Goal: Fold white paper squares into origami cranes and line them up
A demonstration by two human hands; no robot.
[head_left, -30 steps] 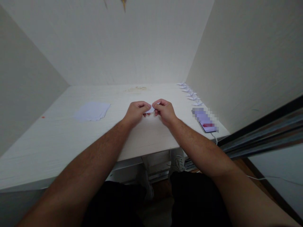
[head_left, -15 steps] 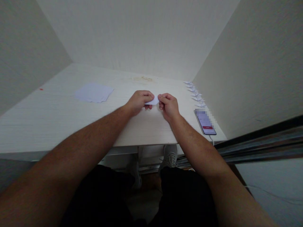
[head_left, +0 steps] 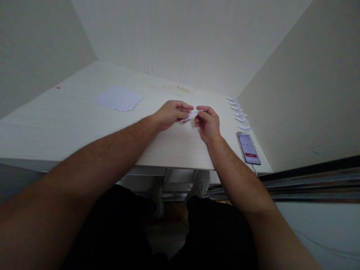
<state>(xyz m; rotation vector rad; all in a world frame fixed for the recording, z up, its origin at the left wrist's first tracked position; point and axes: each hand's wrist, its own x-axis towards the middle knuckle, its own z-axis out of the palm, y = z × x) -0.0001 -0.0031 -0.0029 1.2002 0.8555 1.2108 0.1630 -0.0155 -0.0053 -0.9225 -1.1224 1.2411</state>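
Note:
A small folded piece of white paper [head_left: 191, 115] is held between my two hands, a little above the white desk. My left hand [head_left: 174, 113] pinches its left end between thumb and fingers. At the right end, my right hand [head_left: 207, 119] grips it with thumb and forefinger, the other fingers curled under. The paper is tilted, its right end higher, and my fingers cover both of its ends. How its layers are folded is too small to make out.
A loose stack of white paper sheets [head_left: 119, 98] lies on the desk [head_left: 70, 127] to the left. Several folded paper cranes [head_left: 239, 112] stand in a row along the right wall. Nearer me is a phone [head_left: 249, 149] with a cable [head_left: 254, 169] plugged in.
The paper has turned from nearly flat to a slanted, narrower view. My left fingers have straightened over its far side, and both hands have shifted slightly. The whole view has swung a little.

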